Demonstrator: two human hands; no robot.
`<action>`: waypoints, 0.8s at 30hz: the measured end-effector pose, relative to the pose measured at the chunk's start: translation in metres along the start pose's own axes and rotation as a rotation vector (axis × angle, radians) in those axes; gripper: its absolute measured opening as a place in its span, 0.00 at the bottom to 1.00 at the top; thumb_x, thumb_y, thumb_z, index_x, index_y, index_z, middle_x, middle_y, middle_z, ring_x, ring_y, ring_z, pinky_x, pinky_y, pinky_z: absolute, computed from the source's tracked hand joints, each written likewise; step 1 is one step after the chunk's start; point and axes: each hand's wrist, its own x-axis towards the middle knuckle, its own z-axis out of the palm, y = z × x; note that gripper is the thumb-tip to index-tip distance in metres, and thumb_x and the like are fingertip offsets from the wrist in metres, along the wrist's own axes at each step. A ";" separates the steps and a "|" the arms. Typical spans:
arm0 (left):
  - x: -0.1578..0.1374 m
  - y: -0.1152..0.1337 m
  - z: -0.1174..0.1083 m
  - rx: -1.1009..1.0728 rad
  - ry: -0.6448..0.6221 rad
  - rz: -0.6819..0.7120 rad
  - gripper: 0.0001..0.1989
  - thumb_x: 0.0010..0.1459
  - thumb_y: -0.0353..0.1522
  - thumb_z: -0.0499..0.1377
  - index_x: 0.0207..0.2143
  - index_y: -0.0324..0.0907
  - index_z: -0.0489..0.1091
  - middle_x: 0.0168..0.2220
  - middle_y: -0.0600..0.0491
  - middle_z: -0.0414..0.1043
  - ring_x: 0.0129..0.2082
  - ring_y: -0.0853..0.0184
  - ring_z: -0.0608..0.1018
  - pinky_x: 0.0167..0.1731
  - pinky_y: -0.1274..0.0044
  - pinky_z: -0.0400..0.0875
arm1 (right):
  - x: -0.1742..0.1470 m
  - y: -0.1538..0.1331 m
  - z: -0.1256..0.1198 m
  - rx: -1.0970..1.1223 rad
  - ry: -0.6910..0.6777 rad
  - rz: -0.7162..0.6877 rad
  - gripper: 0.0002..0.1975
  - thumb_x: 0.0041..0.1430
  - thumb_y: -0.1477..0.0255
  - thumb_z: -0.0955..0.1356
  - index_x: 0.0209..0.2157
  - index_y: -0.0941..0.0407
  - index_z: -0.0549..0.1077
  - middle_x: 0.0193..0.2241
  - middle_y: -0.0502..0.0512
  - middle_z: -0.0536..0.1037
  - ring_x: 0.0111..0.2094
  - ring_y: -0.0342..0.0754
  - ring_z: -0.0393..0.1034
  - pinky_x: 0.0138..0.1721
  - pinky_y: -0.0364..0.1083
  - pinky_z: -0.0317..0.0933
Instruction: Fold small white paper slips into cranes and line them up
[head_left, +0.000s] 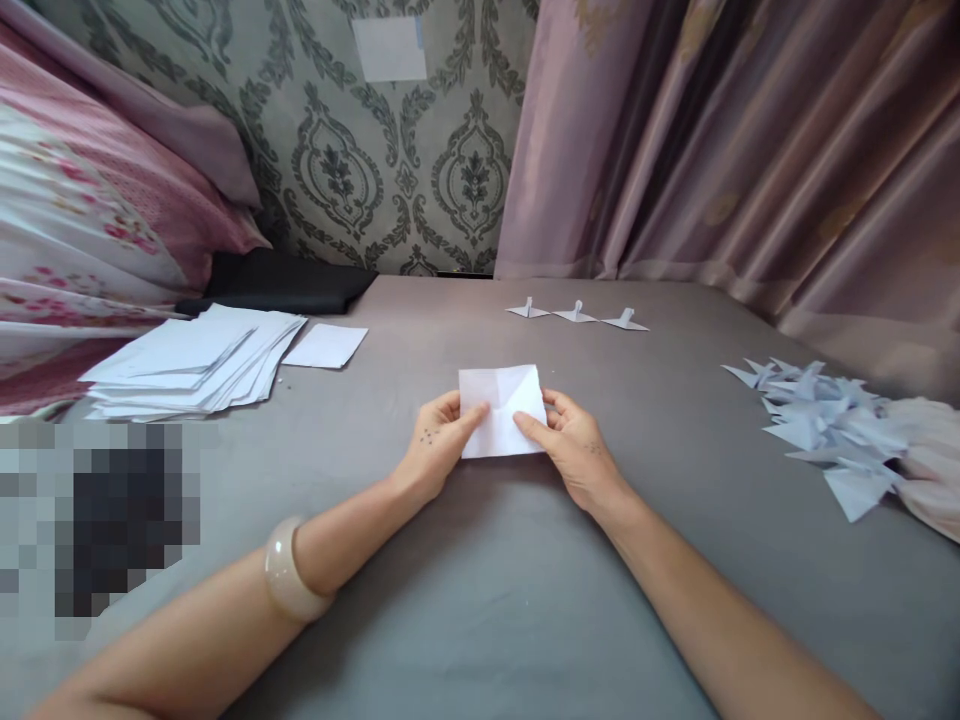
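Between my two hands is a square sheet of white paper [501,385] with crease lines across it, raised a little above the grey surface. My left hand [444,432] grips its left edge, thumb on top and fingers behind. At the right edge my right hand [574,440] pinches it the same way, the thumb lying on the face near a diagonal crease. The fingertips behind the sheet are hidden. A pale bangle [289,572] circles my left wrist.
On the left lie a stack of white paper [195,355] and a single sheet [327,346], with a black folded item [281,282] behind. Three folded paper birds [577,312] stand in a row at the back. A pile of folded paper pieces [821,420] sits at right, near curtains [675,150].
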 end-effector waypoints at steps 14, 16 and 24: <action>0.014 -0.003 -0.023 0.617 0.187 0.124 0.24 0.52 0.36 0.60 0.50 0.39 0.60 0.28 0.53 0.73 0.30 0.65 0.75 0.32 0.74 0.68 | 0.010 0.017 -0.012 -0.825 0.127 -0.295 0.13 0.53 0.72 0.66 0.42 0.54 0.67 0.33 0.52 0.77 0.29 0.45 0.71 0.33 0.45 0.63; 0.015 -0.003 -0.026 0.815 0.207 0.157 0.28 0.52 0.34 0.60 0.54 0.39 0.57 0.27 0.55 0.71 0.30 0.65 0.74 0.35 0.72 0.68 | 0.009 0.018 -0.012 -0.925 0.110 -0.351 0.08 0.54 0.73 0.65 0.39 0.54 0.68 0.34 0.53 0.77 0.29 0.46 0.71 0.33 0.46 0.63; 0.013 -0.009 -0.034 1.315 0.149 0.584 0.23 0.55 0.32 0.58 0.54 0.41 0.62 0.56 0.40 0.61 0.54 0.52 0.64 0.50 0.62 0.60 | 0.006 0.020 -0.019 -1.191 0.046 -0.471 0.10 0.58 0.74 0.63 0.39 0.53 0.74 0.43 0.56 0.72 0.32 0.45 0.70 0.33 0.45 0.62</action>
